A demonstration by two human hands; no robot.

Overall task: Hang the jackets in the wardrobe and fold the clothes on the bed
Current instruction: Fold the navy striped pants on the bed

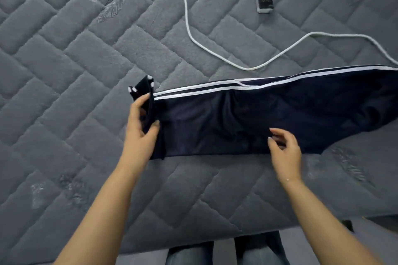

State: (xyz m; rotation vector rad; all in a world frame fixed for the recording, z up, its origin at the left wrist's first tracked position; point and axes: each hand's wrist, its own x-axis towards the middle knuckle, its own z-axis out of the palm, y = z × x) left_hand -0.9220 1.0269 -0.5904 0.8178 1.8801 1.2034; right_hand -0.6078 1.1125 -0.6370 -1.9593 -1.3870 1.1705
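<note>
Two items, white cable (193, 36) and small box (264, 2), lie beyond trousers (258, 112).

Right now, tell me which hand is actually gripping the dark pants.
The left hand: it pinches the end of the dark pants. The right hand only hovers, fingers loose.

Head cam, steep down (close) over bed (64, 60)

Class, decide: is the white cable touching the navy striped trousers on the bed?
Apart. The head view shows grey mattress between the white cable and the navy striped trousers.
</note>
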